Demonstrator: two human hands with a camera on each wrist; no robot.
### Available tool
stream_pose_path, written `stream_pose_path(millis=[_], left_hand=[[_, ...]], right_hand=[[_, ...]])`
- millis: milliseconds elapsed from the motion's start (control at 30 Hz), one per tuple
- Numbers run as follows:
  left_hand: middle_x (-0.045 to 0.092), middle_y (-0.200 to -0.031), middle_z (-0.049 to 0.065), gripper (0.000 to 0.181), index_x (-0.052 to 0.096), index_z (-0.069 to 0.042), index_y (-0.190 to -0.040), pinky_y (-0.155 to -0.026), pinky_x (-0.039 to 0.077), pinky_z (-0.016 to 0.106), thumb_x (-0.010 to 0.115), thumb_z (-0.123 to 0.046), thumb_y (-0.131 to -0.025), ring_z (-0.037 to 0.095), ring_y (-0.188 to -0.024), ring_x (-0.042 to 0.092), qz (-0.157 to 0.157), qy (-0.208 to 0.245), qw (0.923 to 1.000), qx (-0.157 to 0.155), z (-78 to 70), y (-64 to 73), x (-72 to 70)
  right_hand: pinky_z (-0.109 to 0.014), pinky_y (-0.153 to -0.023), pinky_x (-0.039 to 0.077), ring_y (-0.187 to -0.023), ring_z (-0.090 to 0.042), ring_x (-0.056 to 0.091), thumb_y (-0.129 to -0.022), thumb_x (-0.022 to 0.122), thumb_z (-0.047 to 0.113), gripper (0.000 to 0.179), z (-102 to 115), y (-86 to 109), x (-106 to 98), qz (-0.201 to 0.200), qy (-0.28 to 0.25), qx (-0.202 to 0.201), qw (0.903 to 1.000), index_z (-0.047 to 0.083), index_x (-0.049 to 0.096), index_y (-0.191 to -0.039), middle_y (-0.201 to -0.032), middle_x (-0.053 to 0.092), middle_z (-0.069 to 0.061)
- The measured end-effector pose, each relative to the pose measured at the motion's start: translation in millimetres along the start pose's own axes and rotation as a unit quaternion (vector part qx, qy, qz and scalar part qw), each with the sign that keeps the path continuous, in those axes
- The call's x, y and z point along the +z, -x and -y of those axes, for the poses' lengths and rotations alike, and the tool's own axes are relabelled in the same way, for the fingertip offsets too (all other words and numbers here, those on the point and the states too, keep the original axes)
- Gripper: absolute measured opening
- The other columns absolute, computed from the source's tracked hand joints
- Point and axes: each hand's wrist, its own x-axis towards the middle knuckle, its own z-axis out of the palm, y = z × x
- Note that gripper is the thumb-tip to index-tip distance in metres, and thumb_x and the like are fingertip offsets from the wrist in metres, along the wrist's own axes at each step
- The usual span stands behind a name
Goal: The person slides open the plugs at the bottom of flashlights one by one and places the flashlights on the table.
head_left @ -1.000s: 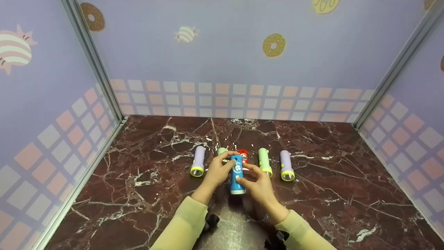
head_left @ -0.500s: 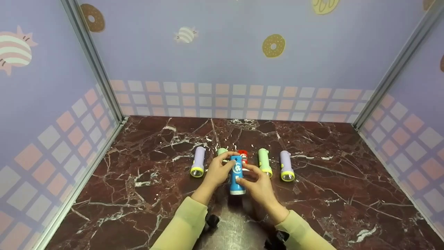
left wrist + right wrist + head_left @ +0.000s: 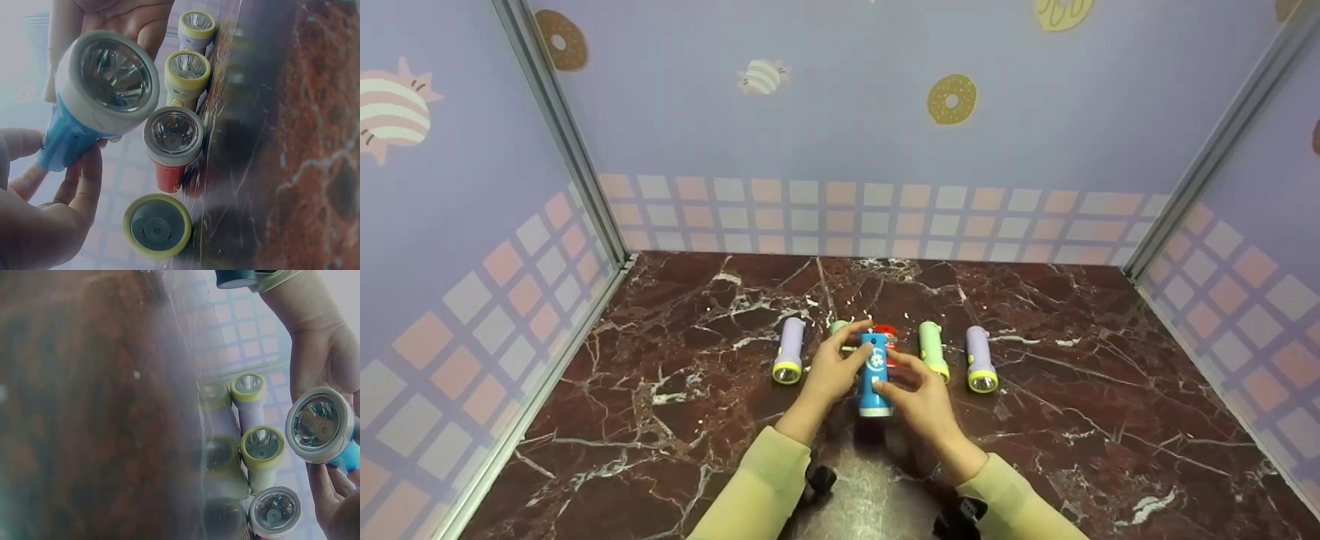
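Both hands hold a blue flashlight (image 3: 875, 375) with a white head rim, its lens end pointing toward the person. My left hand (image 3: 832, 367) grips it near the tail, thumb on the upper side, index finger raised off the tail end. Lower down, my right hand (image 3: 926, 401) pinches the body with its thumb by the white switch. Right behind it, a red flashlight (image 3: 891, 341) is partly hidden, as is a green flashlight (image 3: 840, 328) behind the left hand. In the left wrist view, the blue flashlight's reflector (image 3: 115, 76) shows unlit.
A purple flashlight (image 3: 790, 346) lies at the left of the row. To the right lie another green flashlight (image 3: 931, 345) and a second purple one (image 3: 979, 356). All rest on a dark red marbled table (image 3: 697, 420), walled by patterned lilac panels (image 3: 840, 135).
The left index finger has lifted from the flashlight's tail end. The blue flashlight has shifted very slightly; the right hand keeps its grip and the other flashlights stay put.
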Motion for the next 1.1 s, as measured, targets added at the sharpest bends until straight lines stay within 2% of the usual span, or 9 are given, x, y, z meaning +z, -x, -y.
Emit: stream_pose_path(millis=[200,433,700,900,1100], left_hand=[[0.065,-0.126,0.032,0.046,0.055,0.007,-0.14,-0.091,0.059,0.046,0.063,-0.011,-0.099,0.039,-0.105,0.07,-0.017,0.028,0.9994,-0.008,-1.1,1.1,3.3],[0.067,-0.128,0.032,0.052,0.051,0.009,-0.143,-0.099,0.057,0.046,0.067,-0.009,-0.096,0.041,-0.111,0.069,0.001,0.024,0.9996,-0.013,-0.6,0.9,5.9],[0.066,-0.129,0.033,0.058,0.05,0.009,-0.145,-0.095,0.059,0.042,0.071,-0.005,-0.093,0.038,-0.104,0.072,0.008,0.019,0.9997,-0.011,-0.5,1.9,5.2],[0.067,-0.126,0.032,0.057,0.051,0.009,-0.144,-0.091,0.06,0.04,0.072,-0.004,-0.092,0.038,-0.102,0.072,-0.002,0.012,0.9999,-0.009,-0.1,1.1,5.4],[0.067,-0.125,0.032,0.056,0.053,0.006,-0.144,-0.088,0.061,0.038,0.071,-0.004,-0.093,0.038,-0.102,0.072,-0.013,0.018,0.9995,-0.021,-3.2,1.0,5.1]], right_hand=[[-0.027,-0.091,0.059,-0.116,-0.035,0.069,-0.087,0.079,0.003,0.053,-1.1,-1.1,-0.7,-0.023,-0.008,0.006,0.9997,-0.001,0.062,-0.137,-0.131,0.068,-0.024],[-0.021,-0.083,0.059,-0.11,-0.036,0.072,-0.087,0.078,0.0,0.052,0.7,-2.6,-1.2,-0.035,-0.031,-0.003,0.9989,-0.005,0.061,-0.136,-0.123,0.07,-0.029],[-0.019,-0.086,0.058,-0.113,-0.036,0.071,-0.087,0.077,-0.001,0.052,-0.9,-4.2,-2.0,-0.037,-0.024,-0.02,0.9988,-0.007,0.06,-0.136,-0.123,0.07,-0.03],[-0.019,-0.087,0.057,-0.117,-0.037,0.069,-0.089,0.076,0.001,0.053,-0.3,-3.4,-1.7,-0.033,-0.029,-0.003,0.999,-0.005,0.059,-0.138,-0.128,0.068,-0.029],[-0.022,-0.085,0.059,-0.118,-0.038,0.068,-0.091,0.075,0.002,0.054,1.5,-2.9,-1.3,-0.021,-0.028,0.002,0.9994,-0.004,0.057,-0.141,-0.129,0.067,-0.03]])
